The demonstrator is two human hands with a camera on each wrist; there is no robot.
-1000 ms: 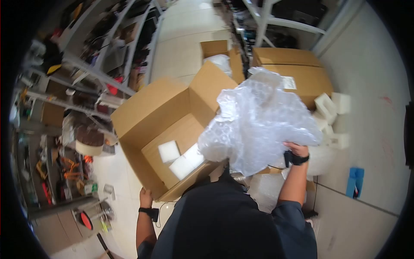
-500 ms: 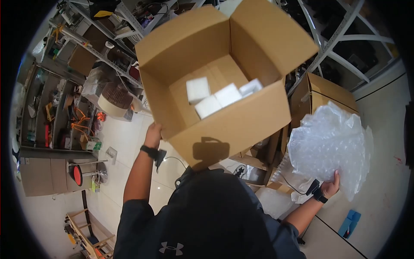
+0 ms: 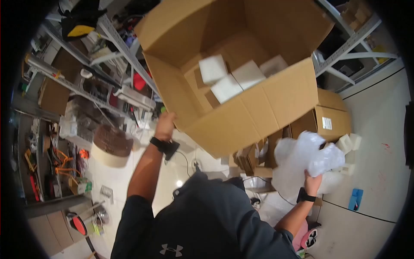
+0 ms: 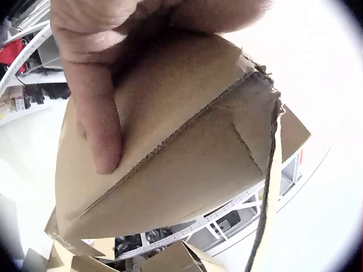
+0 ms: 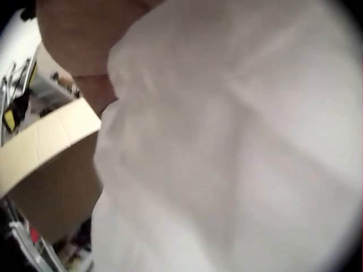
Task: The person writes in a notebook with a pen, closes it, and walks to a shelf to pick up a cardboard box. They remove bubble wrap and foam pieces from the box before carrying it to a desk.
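My left hand (image 3: 165, 126) grips the lower left corner of a large open cardboard box (image 3: 250, 112), which hangs tilted in front of me. Several white foam blocks (image 3: 213, 69) lie inside it. The left wrist view shows my left hand (image 4: 93, 85) with a finger flat along the cardboard (image 4: 187, 164). Off to the right, my right hand (image 3: 312, 183) holds crumpled bubble wrap (image 3: 297, 162) away from the box. That wrap (image 5: 227, 141) fills most of the right wrist view and hides the fingertips of my right hand (image 5: 85, 39).
A closed cardboard box (image 3: 334, 118) and white foam pieces (image 3: 351, 142) are at the right. Loaded shelves (image 3: 120, 43) line the left side. A round brown and cream object (image 3: 112, 146) stands near them. A blue object (image 3: 355, 199) lies at the far right.
The box has risen and tilted in my left hand, showing more foam blocks. My right hand has carried the bubble wrap from the box's side out to the right, and the wrap is more bunched.
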